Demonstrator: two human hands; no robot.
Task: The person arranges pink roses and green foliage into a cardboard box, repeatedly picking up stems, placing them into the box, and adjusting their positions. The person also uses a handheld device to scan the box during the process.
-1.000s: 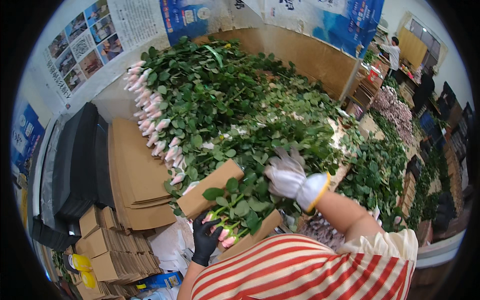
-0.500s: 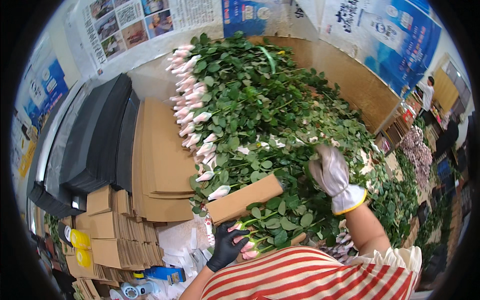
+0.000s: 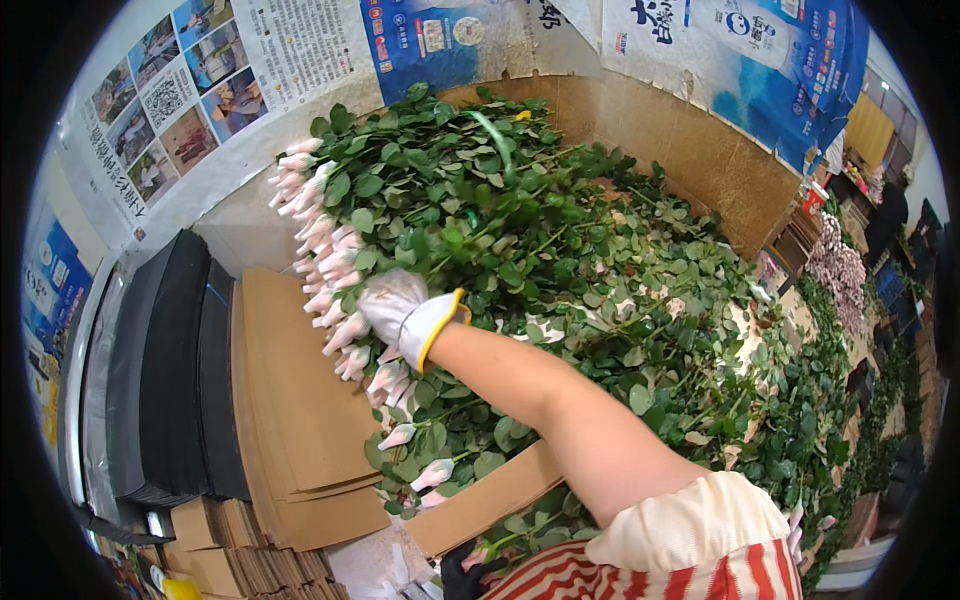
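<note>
Pink roses in pale sleeves lie in a deep pile, heads to the left and leafy stems stretching right. My right hand, in a whitish glove with a yellow cuff, reaches across to the heads at the pile's left side. Its fingertips are hidden among heads and leaves. At the lower edge, my left hand in a black glove is closed around pink roses; only part of it shows. A folded cardboard strip lies just beyond the left hand, across the stems.
To the left stand flat brown cardboard sheets and a stack of black sheets. Smaller cardboard pieces are piled below them. A cardboard wall bounds the pile at the back. More pink flowers hang at the far right.
My right hand has swung left and away from me, from the stems to the rose heads. The view has shifted, leaving my left hand partly cut off at the lower edge.
</note>
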